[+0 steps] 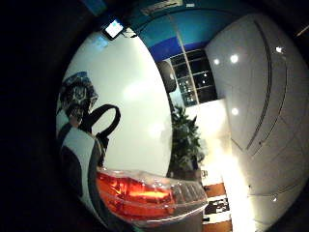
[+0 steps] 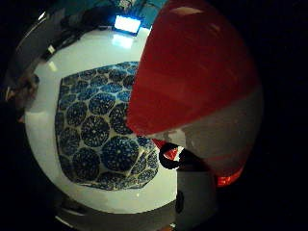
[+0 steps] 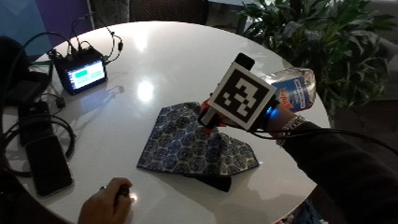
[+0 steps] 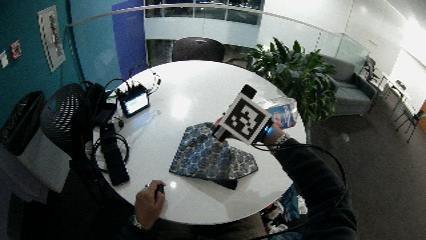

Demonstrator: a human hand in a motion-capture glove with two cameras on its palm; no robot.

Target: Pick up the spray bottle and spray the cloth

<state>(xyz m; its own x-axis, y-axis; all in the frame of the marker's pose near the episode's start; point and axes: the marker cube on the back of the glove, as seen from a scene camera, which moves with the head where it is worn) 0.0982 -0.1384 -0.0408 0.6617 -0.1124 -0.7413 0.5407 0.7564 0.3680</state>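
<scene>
- The gloved right hand [image 3: 273, 114] is held above the round white surface [image 3: 168, 56], at its edge beside the plant [image 3: 323, 42].
- It carries the spray bottle [image 3: 292, 86] clear of the surface. The bottle's clear body with a blue and red label sticks out behind the hand, toward the plant.
- The fingers themselves are hidden behind the marker in the outside views. The thumb side palm view shows the bottle's red part [image 2: 192, 72] pressed close against the palm, so the fingers appear wrapped around the bottle, though I cannot see each one.
- The cloth [image 3: 189, 142], blue with round flower patterns, lies flat on the surface just below and in front of the fingers. It is spread out with one corner folded.
- A small dark object [image 3: 214, 182] lies at the cloth's near edge, partly under it.
- The person's bare left hand [image 3: 105, 205] rests at the near rim of the surface, well apart from the fingers, holding a small dark thing.
- A small box with a lit screen [image 3: 81, 72] and cables stands on the far side of the cloth from the fingers, and a dark phone [image 3: 46, 163] lies near the left hand.
</scene>
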